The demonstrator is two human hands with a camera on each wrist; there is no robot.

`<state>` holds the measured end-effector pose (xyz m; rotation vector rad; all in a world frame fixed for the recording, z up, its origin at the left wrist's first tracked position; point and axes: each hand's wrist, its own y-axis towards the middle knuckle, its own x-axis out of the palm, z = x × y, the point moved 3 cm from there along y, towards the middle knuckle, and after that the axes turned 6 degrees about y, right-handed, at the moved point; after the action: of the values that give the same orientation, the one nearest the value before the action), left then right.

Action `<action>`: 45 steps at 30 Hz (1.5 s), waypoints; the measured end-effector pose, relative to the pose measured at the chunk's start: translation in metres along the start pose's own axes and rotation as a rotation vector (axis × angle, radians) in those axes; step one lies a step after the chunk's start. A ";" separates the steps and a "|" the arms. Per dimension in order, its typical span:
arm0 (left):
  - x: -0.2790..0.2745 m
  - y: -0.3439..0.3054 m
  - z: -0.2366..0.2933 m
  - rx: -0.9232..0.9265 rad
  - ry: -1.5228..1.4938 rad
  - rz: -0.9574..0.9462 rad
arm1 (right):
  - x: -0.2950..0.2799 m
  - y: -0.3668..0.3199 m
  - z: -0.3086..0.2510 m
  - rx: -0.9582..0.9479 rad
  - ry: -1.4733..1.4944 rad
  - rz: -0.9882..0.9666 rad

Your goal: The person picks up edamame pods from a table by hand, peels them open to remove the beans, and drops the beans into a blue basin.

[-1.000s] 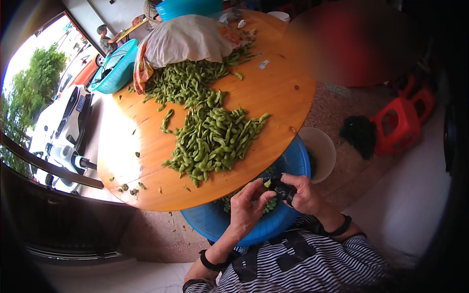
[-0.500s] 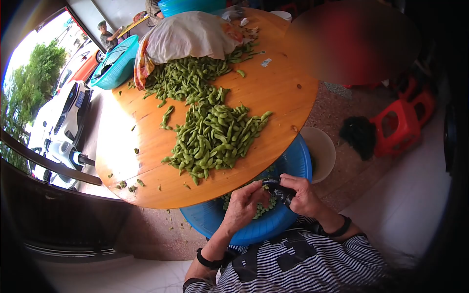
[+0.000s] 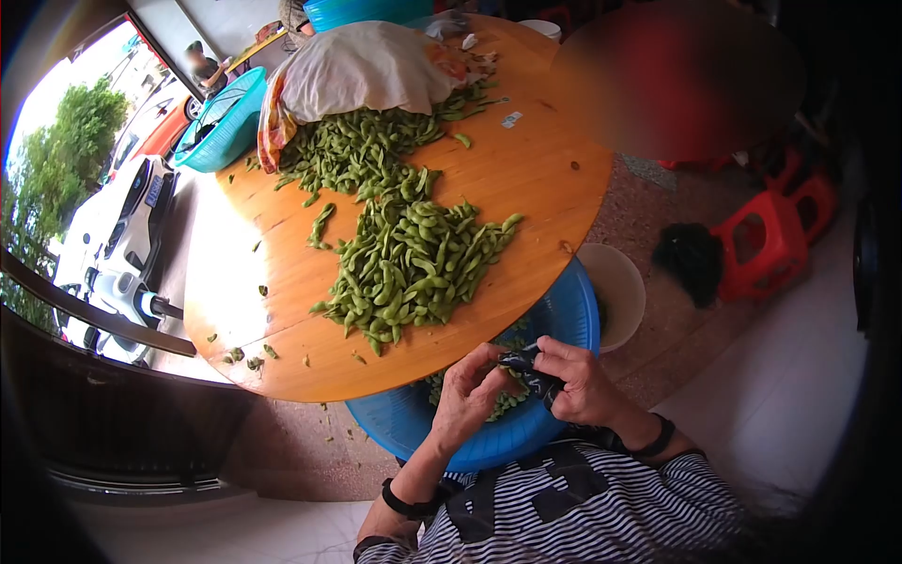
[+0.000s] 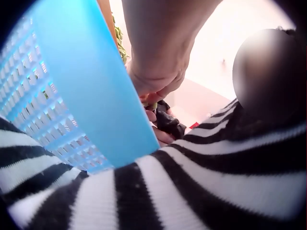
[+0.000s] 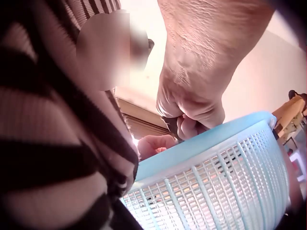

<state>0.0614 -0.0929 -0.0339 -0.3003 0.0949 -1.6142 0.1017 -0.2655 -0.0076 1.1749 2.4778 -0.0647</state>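
Observation:
Over the blue plastic basket (image 3: 395, 437), my left hand (image 3: 462, 397) has its thumb and fingers bent together at a small green pod piece (image 4: 153, 106), mostly hidden by the fingers. My right hand (image 3: 584, 387) grips a glossy black thing (image 3: 539, 380) with pale marks, its tip right at the left fingertips; its exact kind is unclear. Green beans (image 3: 510, 404) lie inside the basket below both hands. On the round wooden table (image 3: 540, 197) ahead is a large heap of green soybean pods (image 3: 404, 273).
A pale cloth (image 3: 362, 75) covers the far part of the heap. A teal basket (image 3: 225, 127) stands by the table's left edge, and a whitish bucket (image 3: 622, 296) right of the blue basket. Red stools (image 3: 766, 244) stand farther right. Loose scraps (image 3: 254, 362) dot the table's near left.
The left fingers closed in against the black thing, then drew slightly back. The right hand's grip on it shifted, and it tilted a little. The pod heap looks the same.

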 end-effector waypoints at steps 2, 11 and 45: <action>-0.002 0.001 -0.006 0.039 0.087 0.005 | 0.002 0.005 0.006 -0.133 0.061 0.075; 0.003 -0.006 0.010 0.304 0.700 0.057 | -0.005 0.005 0.022 0.230 0.600 -0.056; -0.002 -0.004 -0.006 0.064 -0.266 -0.144 | -0.004 0.008 0.014 -0.012 0.136 0.059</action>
<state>0.0560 -0.0917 -0.0389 -0.4774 -0.1852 -1.7010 0.1145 -0.2659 -0.0187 1.2852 2.5540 0.0482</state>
